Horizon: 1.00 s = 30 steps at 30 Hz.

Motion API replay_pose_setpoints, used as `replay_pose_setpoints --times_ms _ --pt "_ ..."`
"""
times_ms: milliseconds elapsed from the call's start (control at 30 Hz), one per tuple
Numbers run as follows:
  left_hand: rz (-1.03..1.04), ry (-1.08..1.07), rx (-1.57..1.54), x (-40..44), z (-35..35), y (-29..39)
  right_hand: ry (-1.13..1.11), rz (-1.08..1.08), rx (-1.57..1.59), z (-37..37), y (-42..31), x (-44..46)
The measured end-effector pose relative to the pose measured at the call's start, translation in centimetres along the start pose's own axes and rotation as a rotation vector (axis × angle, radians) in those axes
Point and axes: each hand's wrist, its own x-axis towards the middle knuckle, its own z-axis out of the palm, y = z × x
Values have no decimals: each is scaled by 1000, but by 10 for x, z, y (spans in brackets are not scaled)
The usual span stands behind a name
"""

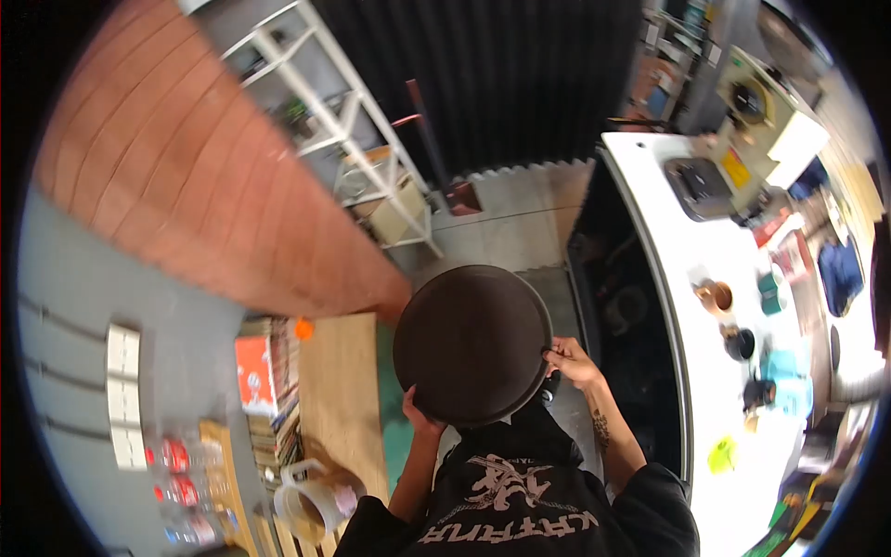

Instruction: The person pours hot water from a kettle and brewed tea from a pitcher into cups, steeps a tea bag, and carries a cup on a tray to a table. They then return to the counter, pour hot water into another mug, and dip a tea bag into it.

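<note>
A large round dark tray or pan (471,343) is held up in front of my body, its flat face towards the camera. Around its lower left edge closes my left hand (423,414), partly hidden behind it. On the right edge my right hand (573,362) grips the rim between thumb and fingers. Below the round object is a black shirt (520,492) with pale print.
To the right runs a white counter (664,241) with cups and a coffee machine (766,121). At left stand a wooden table (343,381), a clear pitcher (316,506) and plastic bottles (190,455). A white shelf rack (325,111) stands ahead, beside a brick wall (186,176).
</note>
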Motion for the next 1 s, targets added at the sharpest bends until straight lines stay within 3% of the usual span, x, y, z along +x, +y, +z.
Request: replay_pose_setpoints --times_ms 100,267,333,400,567,733,900,1000 --pt "-176 -235 -22 35 34 -34 157 -73 -58 -44 -28 -48" --pt "-331 -309 48 41 140 -86 356 -215 -95 -100 -58 -104" --pt "-404 -359 49 54 158 -101 668 -377 97 -119 -64 -111" --pt "-458 -473 -38 73 159 -110 867 -384 140 -149 -58 -111" --pt "-414 -382 138 80 201 -132 948 -477 150 -185 -57 -99" --pt "-411 -373 162 108 210 -139 1006 -417 186 -196 -65 -83" --pt "-394 -195 320 145 238 -142 1118 -327 299 -200 -73 -60" --pt "-507 -333 322 181 242 -138 1183 -413 489 -199 -80 -52"
